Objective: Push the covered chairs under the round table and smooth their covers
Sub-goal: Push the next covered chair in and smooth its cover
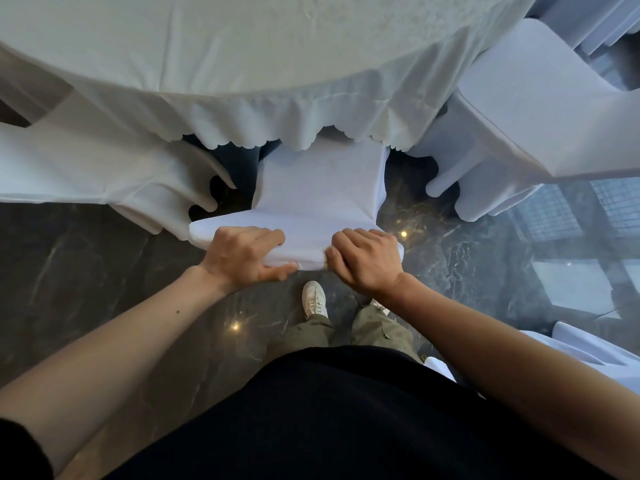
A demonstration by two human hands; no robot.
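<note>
Nearest the camera are a black top, olive trousers and one white shoe [314, 299] on the dark marble floor [86, 265]; the second foot is mostly hidden behind the right forearm.

The left hand [244, 252] and right hand [367, 259] both grip the top edge of the backrest of the centre chair [322, 188]. On each hand the fingers [273, 235] curl over the far side of the white cover with the thumb pressed on the near side, so both are clamped on the fabric.

The chair's seat front lies under the scalloped hem of the tablecloth [284, 109]; its legs are hidden.

A covered chair [104, 168] stands just beside it on the left, and another covered chair [526, 126] on the right, both partly out from the round worktop [242, 39]. More white-covered furniture at the right edge is cut off and hard to identify.
</note>
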